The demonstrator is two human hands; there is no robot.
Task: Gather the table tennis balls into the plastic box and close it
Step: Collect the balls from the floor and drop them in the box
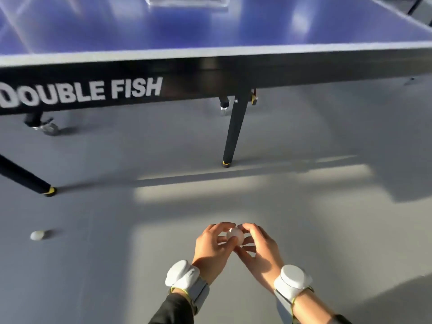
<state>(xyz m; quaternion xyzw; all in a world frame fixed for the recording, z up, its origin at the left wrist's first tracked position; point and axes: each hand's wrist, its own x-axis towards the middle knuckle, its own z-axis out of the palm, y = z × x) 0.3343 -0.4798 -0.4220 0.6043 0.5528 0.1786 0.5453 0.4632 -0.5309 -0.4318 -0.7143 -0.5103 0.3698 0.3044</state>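
Observation:
A white table tennis ball (235,235) sits between my two hands, low in the view above the grey floor. My left hand (211,247) curls its fingers and thumb round the ball's left side. My right hand (259,247) curls round its right side, fingertips touching the ball. A second white ball (37,235) lies on the floor far to the left. The clear plastic box (187,2) stands on the blue table at the top edge of the view, mostly cut off and blurred.
The blue table tennis table (210,31) with a black side rail fills the upper view. Its black legs (235,132) and a left leg (25,177) stand on the grey floor (327,230), with casters behind. White sensor bands wrap both wrists.

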